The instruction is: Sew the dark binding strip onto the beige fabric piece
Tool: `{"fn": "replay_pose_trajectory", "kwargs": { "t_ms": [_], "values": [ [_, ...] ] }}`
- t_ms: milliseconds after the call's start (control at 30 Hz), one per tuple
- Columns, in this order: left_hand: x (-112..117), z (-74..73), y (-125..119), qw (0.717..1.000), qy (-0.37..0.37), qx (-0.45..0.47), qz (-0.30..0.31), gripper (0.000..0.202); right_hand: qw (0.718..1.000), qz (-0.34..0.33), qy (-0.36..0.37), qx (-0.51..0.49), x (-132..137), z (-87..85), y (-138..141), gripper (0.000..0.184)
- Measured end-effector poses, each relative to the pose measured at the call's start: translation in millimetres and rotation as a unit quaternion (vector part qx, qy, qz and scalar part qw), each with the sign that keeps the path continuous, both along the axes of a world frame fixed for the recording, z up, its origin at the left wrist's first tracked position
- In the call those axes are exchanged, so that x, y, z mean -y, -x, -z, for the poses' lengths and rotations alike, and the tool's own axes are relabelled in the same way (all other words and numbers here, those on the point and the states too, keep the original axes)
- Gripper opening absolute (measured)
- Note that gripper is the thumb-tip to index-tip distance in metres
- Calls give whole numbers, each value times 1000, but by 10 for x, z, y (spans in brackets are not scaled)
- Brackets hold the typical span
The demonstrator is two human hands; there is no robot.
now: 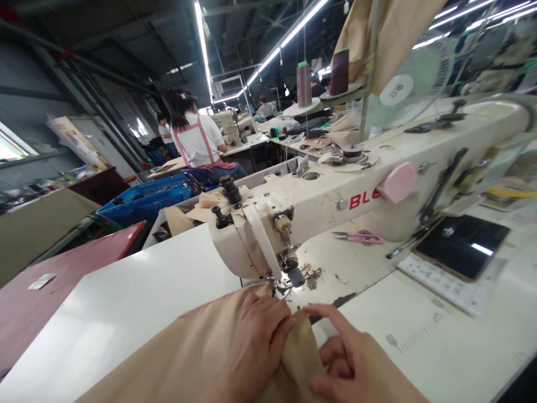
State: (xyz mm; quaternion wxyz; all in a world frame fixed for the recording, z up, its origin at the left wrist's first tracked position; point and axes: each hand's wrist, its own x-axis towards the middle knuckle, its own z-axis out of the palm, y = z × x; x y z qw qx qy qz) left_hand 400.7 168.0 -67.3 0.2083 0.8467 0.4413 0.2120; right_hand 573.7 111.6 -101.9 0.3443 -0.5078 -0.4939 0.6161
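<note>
Pink thread snips [359,238] and a dark phone [461,246] lie on the table; a blue crate [146,201] sits beyond.

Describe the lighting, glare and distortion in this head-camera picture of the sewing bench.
Head view: ceiling strip lights blow out to white; glare streaks the white table and the dark phone screen; wide-angle bending curves the sewing machine; both hands, left hand and right hand, look slightly soft on the tan fabric.

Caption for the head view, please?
Both hands press tan fabric at the sewing machine's presser foot.
</note>
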Motion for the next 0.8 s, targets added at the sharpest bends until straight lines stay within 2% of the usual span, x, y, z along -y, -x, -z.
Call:
{"fn": "replay_pose_trajectory", "kwargs": {
  "t_ms": [67,133,300,567,667,800],
  "values": [
    [-66,11,58,999,-10,-1,-49,20,998,-53,-18,36,50,51,49,59],
    [-134,11,96,995,12,13,-99,17,995,-82,-22,56,50,97,89,46],
    [-230,-6,90,988,25,14,-152,16,993,-95,1,67,-80,159,137,49],
    [-299,5,107,980,36,3,-194,12,995,-90,18,43,-220,84,158,53],
    [-317,29,107,979,37,-1,-199,12,994,-94,40,23,-247,126,157,54],
    [-383,71,108,980,19,-5,-199,11,996,-84,29,14,-256,207,182,52]
  ]
}}
